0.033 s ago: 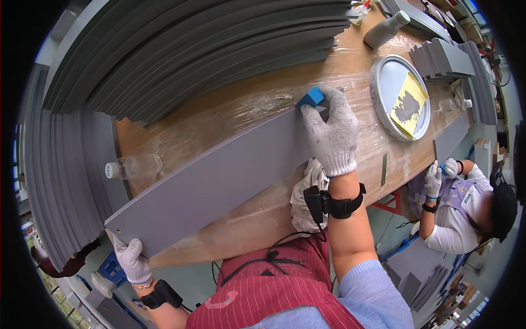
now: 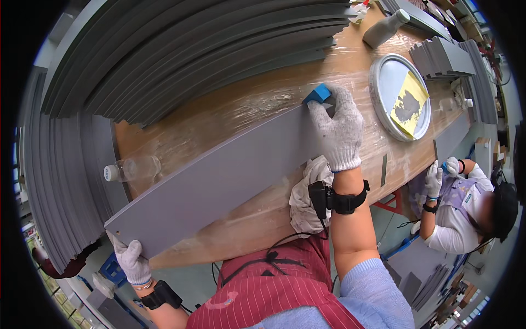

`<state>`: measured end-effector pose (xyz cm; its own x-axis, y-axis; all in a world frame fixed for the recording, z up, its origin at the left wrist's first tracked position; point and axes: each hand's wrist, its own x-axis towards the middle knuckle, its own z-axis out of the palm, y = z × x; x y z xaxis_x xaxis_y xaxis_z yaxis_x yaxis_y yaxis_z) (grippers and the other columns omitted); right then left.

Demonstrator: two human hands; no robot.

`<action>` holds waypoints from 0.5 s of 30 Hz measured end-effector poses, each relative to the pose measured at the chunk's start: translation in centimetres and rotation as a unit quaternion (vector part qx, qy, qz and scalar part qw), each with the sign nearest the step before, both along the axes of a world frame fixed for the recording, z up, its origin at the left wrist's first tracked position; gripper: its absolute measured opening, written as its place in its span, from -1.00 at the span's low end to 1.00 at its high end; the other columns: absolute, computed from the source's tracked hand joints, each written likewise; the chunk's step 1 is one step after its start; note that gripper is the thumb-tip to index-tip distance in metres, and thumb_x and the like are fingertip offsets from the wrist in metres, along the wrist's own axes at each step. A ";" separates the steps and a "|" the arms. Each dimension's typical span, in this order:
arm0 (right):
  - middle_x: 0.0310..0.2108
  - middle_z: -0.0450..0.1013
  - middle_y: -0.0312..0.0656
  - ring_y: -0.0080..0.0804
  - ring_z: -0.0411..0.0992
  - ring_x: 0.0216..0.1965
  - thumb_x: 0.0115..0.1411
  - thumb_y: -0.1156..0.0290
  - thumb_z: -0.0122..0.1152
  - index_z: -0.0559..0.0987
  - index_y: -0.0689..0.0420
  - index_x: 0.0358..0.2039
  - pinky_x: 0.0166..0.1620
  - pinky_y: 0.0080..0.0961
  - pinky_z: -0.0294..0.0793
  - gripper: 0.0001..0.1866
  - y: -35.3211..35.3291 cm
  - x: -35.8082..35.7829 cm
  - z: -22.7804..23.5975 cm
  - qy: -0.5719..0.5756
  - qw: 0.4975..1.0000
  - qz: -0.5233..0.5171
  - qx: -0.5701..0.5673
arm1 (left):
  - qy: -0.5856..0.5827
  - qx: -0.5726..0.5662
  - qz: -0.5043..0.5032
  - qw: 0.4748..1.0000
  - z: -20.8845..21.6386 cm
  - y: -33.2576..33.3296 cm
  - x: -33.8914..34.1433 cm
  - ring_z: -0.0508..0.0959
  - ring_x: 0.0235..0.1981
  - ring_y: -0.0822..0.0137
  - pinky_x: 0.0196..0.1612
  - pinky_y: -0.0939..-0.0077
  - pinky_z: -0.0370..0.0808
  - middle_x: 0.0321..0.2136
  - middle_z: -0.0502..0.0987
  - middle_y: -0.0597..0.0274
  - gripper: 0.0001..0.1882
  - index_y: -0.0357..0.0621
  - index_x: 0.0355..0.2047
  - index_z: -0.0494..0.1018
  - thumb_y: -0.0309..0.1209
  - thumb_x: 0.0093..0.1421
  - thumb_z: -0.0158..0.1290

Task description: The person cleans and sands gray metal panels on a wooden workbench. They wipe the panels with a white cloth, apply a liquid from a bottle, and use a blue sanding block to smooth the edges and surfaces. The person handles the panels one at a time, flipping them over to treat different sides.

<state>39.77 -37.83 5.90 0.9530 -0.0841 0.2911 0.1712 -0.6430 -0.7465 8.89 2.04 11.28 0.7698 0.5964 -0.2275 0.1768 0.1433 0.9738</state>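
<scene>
A long grey panel (image 2: 213,183) lies slantwise before me, its left end at the table's near-left edge. My left hand (image 2: 133,262), in a white knit glove, grips the near-left corner, thumb on top and the fingers hidden beneath. At the far-right end, my gloved right hand (image 2: 341,131) pinches a small blue block (image 2: 318,94) between thumb and fingers. That block sits at the panel's far edge; whether it touches the face or only the edge, I cannot tell. Below my right wrist a crumpled whitish cloth (image 2: 308,197) lies on the table, partly under the panel.
Stacks of grey panels (image 2: 192,49) rise at the back and left. A clear bottle (image 2: 134,169) lies near the left stack. To the right are a round lid (image 2: 378,104) with a yellow sheet (image 2: 408,104), a grey bottle (image 2: 386,30) and a thin strip (image 2: 384,170). A co-worker (image 2: 455,214) works at right.
My right hand has shifted slightly to the right along the panel's end, taking the blue block with it. My left hand keeps its hold on the corner.
</scene>
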 end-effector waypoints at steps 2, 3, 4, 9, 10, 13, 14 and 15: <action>-0.25 0.63 -0.10 -0.22 0.62 -0.28 0.17 0.31 0.39 0.63 0.12 -0.05 -0.13 -0.32 0.59 -0.66 -2.7 2.3 -1.5 0.001 0.999 -0.032 -0.020 | -0.003 -0.001 -0.007 1.000 -0.8 0.7 -0.4 0.58 0.03 0.25 0.18 0.31 0.49 0.05 0.56 0.15 -0.24 -0.26 0.32 0.29 -0.46 0.11 0.30; -0.26 0.63 -0.11 -0.28 0.61 -0.29 0.17 0.32 0.40 0.63 0.13 -0.05 -0.13 -0.36 0.59 -0.65 -3.9 3.3 -2.1 -0.001 0.998 -0.050 -0.032 | -0.002 -0.001 -0.012 1.000 -1.0 0.8 -0.4 0.58 0.04 0.25 0.18 0.31 0.49 0.05 0.55 0.16 -0.25 -0.25 0.33 0.29 -0.47 0.12 0.29; -0.27 0.63 -0.12 -0.34 0.61 -0.30 0.17 0.34 0.41 0.63 0.14 -0.04 -0.14 -0.40 0.58 -0.64 -5.3 4.2 -2.7 -0.003 0.996 -0.071 -0.045 | -0.003 -0.003 -0.019 1.000 -1.3 1.0 -0.3 0.57 0.04 0.26 0.19 0.31 0.49 0.06 0.55 0.17 -0.25 -0.24 0.33 0.28 -0.48 0.13 0.28; -0.25 0.64 -0.14 -0.32 0.62 -0.25 0.16 0.28 0.43 0.63 0.12 -0.04 -0.12 -0.38 0.59 -0.62 -11.5 7.9 -5.2 0.028 0.996 -0.083 0.020 | 0.059 -0.019 -0.026 0.998 -4.1 2.0 -0.4 0.58 0.01 0.31 0.11 0.38 0.53 0.04 0.56 0.19 -0.28 -0.23 0.34 0.27 -0.54 0.16 0.25; -0.25 0.64 -0.15 -0.36 0.62 -0.24 0.15 0.28 0.44 0.63 0.15 -0.03 -0.11 -0.40 0.58 -0.60 -12.5 8.3 -5.5 0.034 0.994 -0.074 0.077 | 0.071 -0.028 -0.030 0.997 -4.8 2.0 -0.2 0.58 0.00 0.31 0.09 0.40 0.54 0.03 0.56 0.19 -0.28 -0.23 0.34 0.27 -0.56 0.17 0.25; -0.26 0.61 -0.22 -0.53 0.53 -0.30 0.18 0.29 0.41 0.60 0.18 0.05 -0.21 -0.54 0.52 -0.55 -13.7 8.4 -3.2 0.165 0.965 -0.010 0.205 | 0.139 -0.036 -0.031 0.989 -7.9 4.3 -2.3 0.58 -0.05 0.32 0.06 0.39 0.54 0.02 0.55 0.22 -0.35 -0.17 0.29 0.31 -0.61 0.18 0.19; -0.27 0.61 -0.24 -0.56 0.51 -0.32 0.18 0.30 0.40 0.59 0.18 0.06 -0.23 -0.58 0.50 -0.55 -13.7 8.3 -2.2 0.210 0.946 0.008 0.246 | 0.169 -0.035 -0.044 0.984 -9.1 5.4 -3.3 0.57 -0.04 0.31 0.09 0.35 0.53 0.04 0.54 0.22 -0.35 -0.14 0.29 0.30 -0.61 0.19 0.18; -0.30 0.59 -0.28 -0.63 0.45 -0.35 0.18 0.27 0.39 0.59 0.18 0.07 -0.26 -0.65 0.44 -0.53 -13.7 8.2 -1.6 0.222 0.943 0.022 0.247 | 0.167 -0.028 -0.035 0.985 -10.0 5.3 -3.2 0.58 -0.06 0.32 0.06 0.36 0.54 0.02 0.55 0.22 -0.39 -0.15 0.27 0.32 -0.64 0.19 0.16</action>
